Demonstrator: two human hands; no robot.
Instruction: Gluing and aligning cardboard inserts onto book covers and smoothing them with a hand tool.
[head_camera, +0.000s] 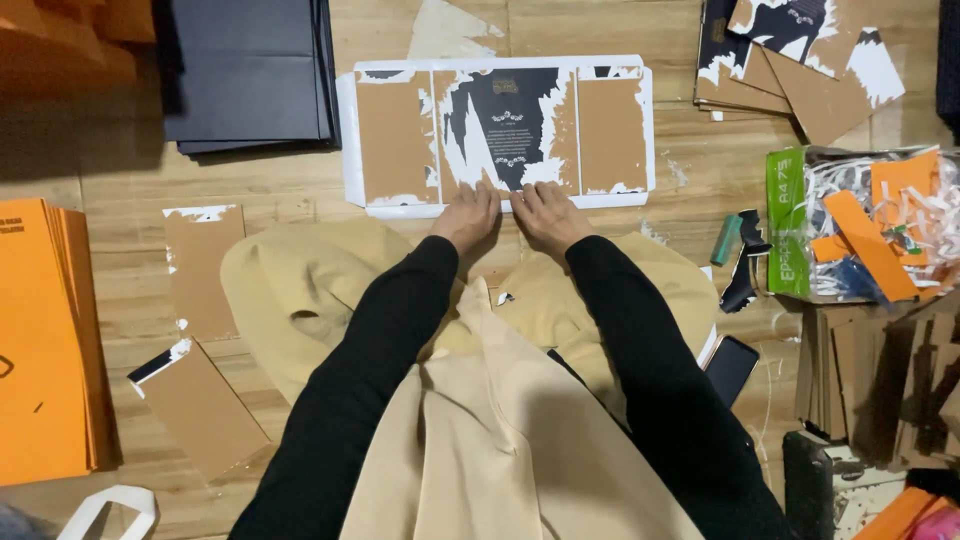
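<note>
Both hands rest side by side at centre frame, fingers flat and uncurled, gripping nothing: the left hand (467, 215) and right hand (546, 215) press the near edge of a flattened cardboard panel (400, 135) with torn black-and-white facing. A black stack (250, 75) lies upper left, orange sheets (40, 340) at far left, and a scrap-filled bag (790, 220) at right.

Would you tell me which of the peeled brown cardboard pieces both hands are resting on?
The large flat panel directly ahead, white-edged with a black printed centre; left hand and right hand press its near edge. The smaller scraps lie untouched aside.
</note>
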